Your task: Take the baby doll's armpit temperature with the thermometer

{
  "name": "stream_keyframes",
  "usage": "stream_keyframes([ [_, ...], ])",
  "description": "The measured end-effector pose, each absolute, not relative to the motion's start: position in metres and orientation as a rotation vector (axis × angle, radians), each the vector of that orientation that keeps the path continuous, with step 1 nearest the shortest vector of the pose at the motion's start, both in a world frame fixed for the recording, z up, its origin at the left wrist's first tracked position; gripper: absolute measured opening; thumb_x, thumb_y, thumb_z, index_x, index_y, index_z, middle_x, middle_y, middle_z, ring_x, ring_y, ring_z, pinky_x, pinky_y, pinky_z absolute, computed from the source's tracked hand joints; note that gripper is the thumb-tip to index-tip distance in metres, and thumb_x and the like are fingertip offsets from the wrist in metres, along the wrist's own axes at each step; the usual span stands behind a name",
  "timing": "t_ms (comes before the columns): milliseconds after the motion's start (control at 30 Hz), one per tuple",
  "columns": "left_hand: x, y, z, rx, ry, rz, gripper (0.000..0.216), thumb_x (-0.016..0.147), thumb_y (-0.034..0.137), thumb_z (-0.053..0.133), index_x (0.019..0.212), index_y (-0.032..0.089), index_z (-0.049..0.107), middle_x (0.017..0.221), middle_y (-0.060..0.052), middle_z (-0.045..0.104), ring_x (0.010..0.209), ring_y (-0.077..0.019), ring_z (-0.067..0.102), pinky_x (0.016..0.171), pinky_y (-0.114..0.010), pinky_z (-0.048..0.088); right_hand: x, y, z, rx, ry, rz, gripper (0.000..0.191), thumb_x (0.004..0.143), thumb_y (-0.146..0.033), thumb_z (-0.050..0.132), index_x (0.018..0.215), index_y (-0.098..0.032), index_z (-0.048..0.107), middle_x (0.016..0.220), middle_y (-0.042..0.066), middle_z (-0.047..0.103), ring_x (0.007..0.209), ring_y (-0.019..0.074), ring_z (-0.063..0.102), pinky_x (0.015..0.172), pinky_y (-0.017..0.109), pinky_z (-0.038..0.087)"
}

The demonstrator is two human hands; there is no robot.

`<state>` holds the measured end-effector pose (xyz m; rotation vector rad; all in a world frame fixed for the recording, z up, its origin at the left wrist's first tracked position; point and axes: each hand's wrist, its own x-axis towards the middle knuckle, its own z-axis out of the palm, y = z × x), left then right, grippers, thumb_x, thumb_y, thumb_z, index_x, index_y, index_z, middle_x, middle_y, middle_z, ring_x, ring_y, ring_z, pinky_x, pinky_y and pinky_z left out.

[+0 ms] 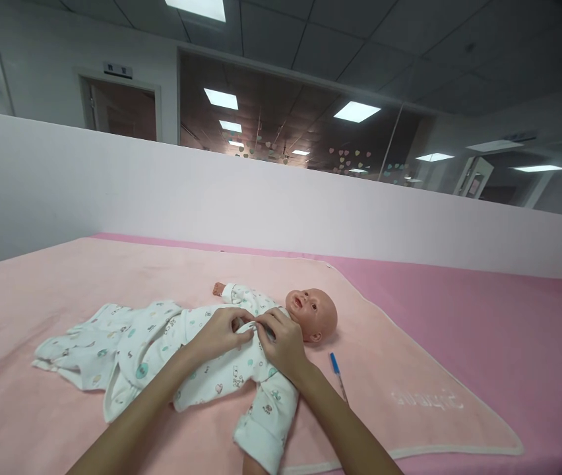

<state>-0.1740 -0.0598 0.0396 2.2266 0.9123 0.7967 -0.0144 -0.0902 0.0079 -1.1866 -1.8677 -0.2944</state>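
A baby doll [318,310] lies on its back, its head to the right, dressed in a white printed baby top [221,376]. My left hand [224,335] pinches the front of the top at the doll's chest. Close beside it, my right hand [281,340] pinches the same cloth nearer the neck, fingertips almost meeting the left ones. What fastening lies between the fingers is too small to make out. White printed baby pants [83,346] cover the doll's lower body at the left. One doll hand [218,289] sticks out of the far sleeve.
A blue-capped pen [335,366] lies right of the doll, partly behind my right forearm. Beneath everything is a pink blanket [409,369] with pale edging, on a darker pink surface [459,310]. A low white partition [261,204] stands behind.
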Motion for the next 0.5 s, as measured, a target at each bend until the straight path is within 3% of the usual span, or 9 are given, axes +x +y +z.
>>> stream_keyframes([
  [500, -0.1744, -0.0590, 0.0354, 2.233, 0.842, 0.921, 0.030, 0.074, 0.026, 0.050, 0.103, 0.020, 0.055, 0.062, 0.004, 0.056, 0.048, -0.0069, 0.039, 0.047, -0.018, 0.030, -0.0140, -0.0915, 0.0102, -1.199, -1.854, -0.283, 0.020, 0.077, -0.016, 0.048, 0.094, -0.023, 0.058, 0.076, 0.000, 0.060, 0.068, 0.0117, 0.053, 0.064, 0.022, 0.039],
])
